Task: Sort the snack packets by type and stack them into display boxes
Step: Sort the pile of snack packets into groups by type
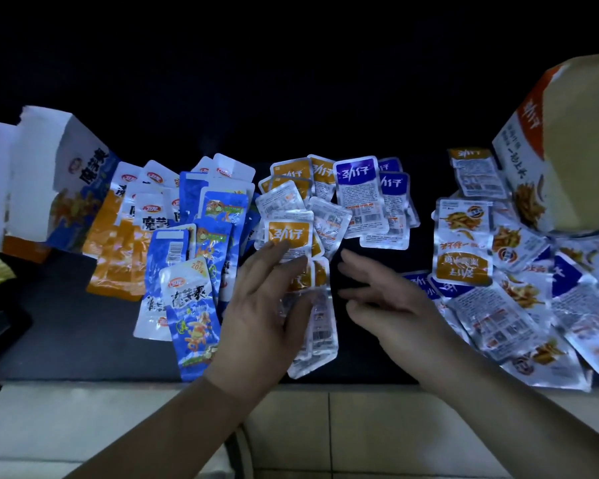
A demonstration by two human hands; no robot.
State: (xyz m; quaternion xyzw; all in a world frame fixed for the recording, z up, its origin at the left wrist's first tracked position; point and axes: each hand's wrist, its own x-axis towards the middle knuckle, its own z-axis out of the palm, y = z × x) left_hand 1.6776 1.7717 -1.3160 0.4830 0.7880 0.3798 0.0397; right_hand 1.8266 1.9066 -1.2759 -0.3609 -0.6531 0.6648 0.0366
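Sorting looks midway: left of the orange display box (567, 140), the left hand (256, 305) rests flat-fingered on the orange-labelled packets (288, 233) while the right hand (388, 305) hovers wide and empty nearer that box (its inside hidden), so next comes squaring a stack.

Some dim indoor spot, can't tell if home or shop: black tabletop (70, 323) in front of me, pale tiles (360, 437) at 6 o'clock, blue display box (42, 174) at 9, orange display box (550, 150) at 2.
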